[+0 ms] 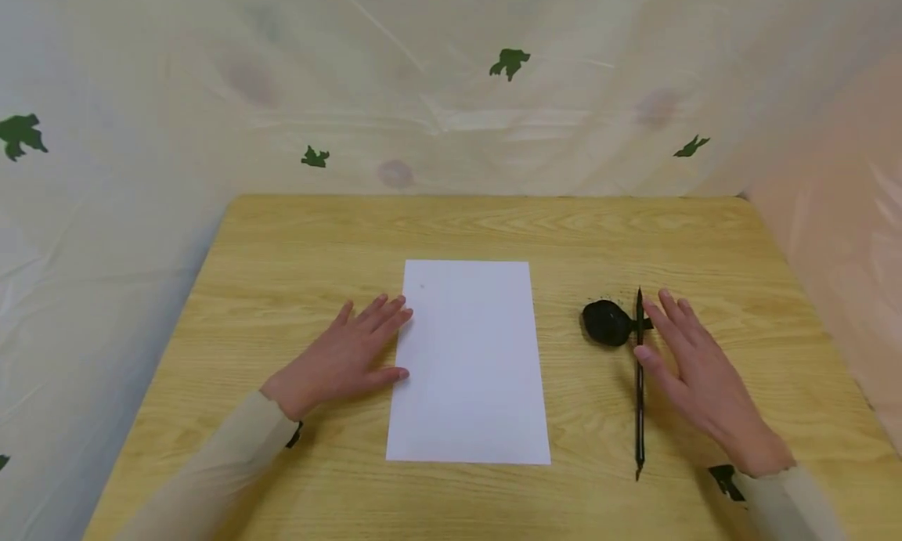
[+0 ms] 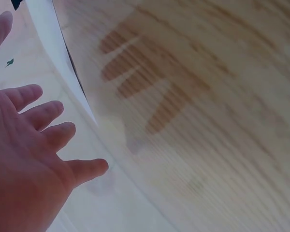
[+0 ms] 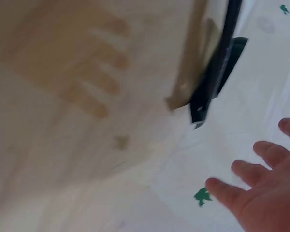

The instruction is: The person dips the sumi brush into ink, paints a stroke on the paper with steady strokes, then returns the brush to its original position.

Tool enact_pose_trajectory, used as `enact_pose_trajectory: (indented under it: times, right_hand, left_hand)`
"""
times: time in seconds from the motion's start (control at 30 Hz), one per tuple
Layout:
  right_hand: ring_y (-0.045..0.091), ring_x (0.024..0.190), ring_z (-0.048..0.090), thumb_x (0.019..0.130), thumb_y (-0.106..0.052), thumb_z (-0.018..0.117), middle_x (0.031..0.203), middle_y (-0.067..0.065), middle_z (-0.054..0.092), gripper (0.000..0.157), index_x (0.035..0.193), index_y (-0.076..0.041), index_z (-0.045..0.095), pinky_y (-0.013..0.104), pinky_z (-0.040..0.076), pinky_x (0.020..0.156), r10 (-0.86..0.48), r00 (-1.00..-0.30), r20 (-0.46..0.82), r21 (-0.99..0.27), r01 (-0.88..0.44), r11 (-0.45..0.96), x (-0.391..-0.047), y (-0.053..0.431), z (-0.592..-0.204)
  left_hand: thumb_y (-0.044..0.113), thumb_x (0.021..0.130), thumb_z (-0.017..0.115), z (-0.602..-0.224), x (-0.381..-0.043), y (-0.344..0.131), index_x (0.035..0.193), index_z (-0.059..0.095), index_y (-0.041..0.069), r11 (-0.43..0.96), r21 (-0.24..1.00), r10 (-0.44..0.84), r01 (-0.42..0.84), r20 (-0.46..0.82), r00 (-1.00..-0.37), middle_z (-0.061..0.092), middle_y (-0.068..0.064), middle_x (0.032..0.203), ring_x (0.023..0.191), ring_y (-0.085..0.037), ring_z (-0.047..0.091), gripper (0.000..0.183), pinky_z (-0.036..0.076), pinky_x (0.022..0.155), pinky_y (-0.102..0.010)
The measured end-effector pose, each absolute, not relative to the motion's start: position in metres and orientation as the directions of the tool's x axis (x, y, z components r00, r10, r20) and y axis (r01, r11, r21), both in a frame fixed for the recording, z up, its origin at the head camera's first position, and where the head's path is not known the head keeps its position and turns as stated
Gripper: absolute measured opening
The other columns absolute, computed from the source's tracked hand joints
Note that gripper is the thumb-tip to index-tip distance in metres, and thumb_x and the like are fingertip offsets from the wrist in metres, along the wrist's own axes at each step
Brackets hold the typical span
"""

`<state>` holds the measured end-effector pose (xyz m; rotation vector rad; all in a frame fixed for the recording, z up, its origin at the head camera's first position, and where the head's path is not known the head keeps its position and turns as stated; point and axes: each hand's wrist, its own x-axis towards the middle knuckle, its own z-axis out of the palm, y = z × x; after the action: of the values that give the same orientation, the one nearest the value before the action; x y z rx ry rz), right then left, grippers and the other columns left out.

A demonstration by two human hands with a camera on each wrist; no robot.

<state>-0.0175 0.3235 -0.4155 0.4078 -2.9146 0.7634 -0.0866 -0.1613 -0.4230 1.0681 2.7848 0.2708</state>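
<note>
Lying flat near the middle of the wooden table (image 1: 282, 236), the white paper (image 1: 465, 361) has the left hand (image 1: 345, 357) at its left edge, fingers extended and thumb spread wide, gripping nothing; the fingertips overlap that edge in the head view, but whether they touch cannot be told. To steady the sheet well, flat fingers with light, even pressure near the margin should serve better than a push, which might crease or slide it. Right of the paper, a slim black brush-like stick (image 1: 640, 400) lies across the handle of a black spoon-shaped dish (image 1: 607, 323). Just beside it is the right hand (image 1: 705, 380), fingers straight, thumb apart, likewise gripping nothing. Since the stick looks propped and may roll, a gentle pinch on its shaft, lifted straight up, would probably avoid tipping the dish. Pale plastic sheeting (image 1: 423, 55) with green patches hangs beyond.
</note>
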Motion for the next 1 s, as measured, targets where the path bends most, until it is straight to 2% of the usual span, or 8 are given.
enact_pose_trajectory:
  times: [0.23, 0.53, 0.6, 0.67, 0.8, 0.9, 0.97, 1.0]
  right_hand:
    - [0.028, 0.144, 0.020, 0.095, -0.024, 0.064, 0.157, 0.008, 0.027, 0.066, 0.152, -0.020, 0.032, 0.055, 0.020, 0.111, -0.252, -0.955, 0.159, -0.435, -0.296, 0.850, -0.006, 0.341, -0.421]
    - [0.038, 0.129, 0.042, 0.089, -0.020, 0.072, 0.145, 0.015, 0.044, 0.066, 0.148, -0.020, 0.041, 0.062, 0.038, 0.092, -0.319, -0.933, 0.165, -0.378, -0.358, 0.854, -0.002, 0.353, -0.423]
    - [0.037, 0.125, 0.046, 0.087, -0.019, 0.073, 0.142, 0.013, 0.047, 0.066, 0.146, -0.020, 0.044, 0.056, 0.041, 0.091, -0.339, -0.927, 0.163, -0.351, -0.375, 0.858, -0.002, 0.355, -0.425]
    - [0.035, 0.121, 0.049, 0.085, -0.016, 0.075, 0.139, 0.012, 0.051, 0.066, 0.144, -0.019, 0.047, 0.040, 0.039, 0.101, -0.369, -0.913, 0.176, -0.324, -0.408, 0.853, -0.003, 0.356, -0.428]
    - [0.031, 0.117, 0.053, 0.078, -0.008, 0.078, 0.135, 0.010, 0.055, 0.065, 0.139, -0.013, 0.054, 0.009, 0.020, 0.104, -0.463, -0.856, 0.232, -0.267, -0.514, 0.816, -0.008, 0.357, -0.433]
    - [0.031, 0.115, 0.054, 0.087, -0.018, 0.072, 0.132, 0.011, 0.056, 0.049, 0.133, -0.009, 0.058, 0.008, 0.016, 0.105, -0.527, -0.806, 0.271, -0.232, -0.586, 0.777, -0.011, 0.357, -0.435]
    - [0.031, 0.113, 0.055, 0.097, -0.032, 0.059, 0.131, 0.012, 0.057, 0.040, 0.129, -0.007, 0.061, 0.009, 0.016, 0.106, -0.553, -0.781, 0.289, -0.214, -0.616, 0.758, -0.013, 0.357, -0.436]
    - [0.031, 0.113, 0.055, 0.100, -0.038, 0.051, 0.131, 0.012, 0.057, 0.043, 0.127, -0.007, 0.063, 0.009, 0.017, 0.106, -0.561, -0.773, 0.296, -0.208, -0.625, 0.753, -0.014, 0.357, -0.437]
  left_hand:
    - [0.065, 0.089, 0.051, -0.428, -0.085, -0.162, 0.154, 0.027, 0.015, 0.735, 0.229, 0.670, 0.638, -0.107, -0.734, 0.021, -0.005, 0.159, 0.146, -0.028, 0.014, 0.085, 0.016, 0.109, -0.063]
    - [0.064, 0.088, 0.056, -0.433, -0.083, -0.162, 0.154, 0.027, 0.016, 0.748, 0.232, 0.660, 0.622, -0.157, -0.735, 0.020, -0.006, 0.159, 0.145, -0.030, 0.017, 0.086, 0.021, 0.107, -0.063]
    - [0.063, 0.088, 0.057, -0.433, -0.083, -0.162, 0.154, 0.027, 0.016, 0.749, 0.224, 0.659, 0.623, -0.160, -0.735, 0.020, -0.007, 0.159, 0.145, -0.030, 0.016, 0.086, 0.021, 0.107, -0.063]
    - [0.063, 0.087, 0.057, -0.432, -0.082, -0.162, 0.154, 0.028, 0.016, 0.751, 0.220, 0.658, 0.623, -0.164, -0.735, 0.019, -0.007, 0.159, 0.145, -0.030, 0.016, 0.086, 0.020, 0.108, -0.063]
    - [0.062, 0.087, 0.058, -0.431, -0.081, -0.162, 0.152, 0.032, 0.015, 0.751, 0.214, 0.658, 0.625, -0.164, -0.735, 0.019, -0.007, 0.159, 0.145, -0.031, 0.015, 0.085, 0.020, 0.107, -0.063]
    - [0.062, 0.087, 0.058, -0.431, -0.081, -0.161, 0.152, 0.034, 0.015, 0.752, 0.211, 0.657, 0.625, -0.162, -0.736, 0.019, -0.007, 0.159, 0.145, -0.031, 0.015, 0.084, 0.021, 0.107, -0.063]
    - [0.062, 0.087, 0.059, -0.431, -0.080, -0.161, 0.151, 0.035, 0.015, 0.749, 0.211, 0.661, 0.629, -0.157, -0.734, 0.019, -0.008, 0.159, 0.145, -0.031, 0.016, 0.083, 0.021, 0.107, -0.063]
    - [0.062, 0.087, 0.059, -0.431, -0.081, -0.161, 0.151, 0.035, 0.015, 0.748, 0.210, 0.661, 0.629, -0.156, -0.734, 0.020, -0.008, 0.159, 0.145, -0.031, 0.016, 0.083, 0.021, 0.107, -0.063]
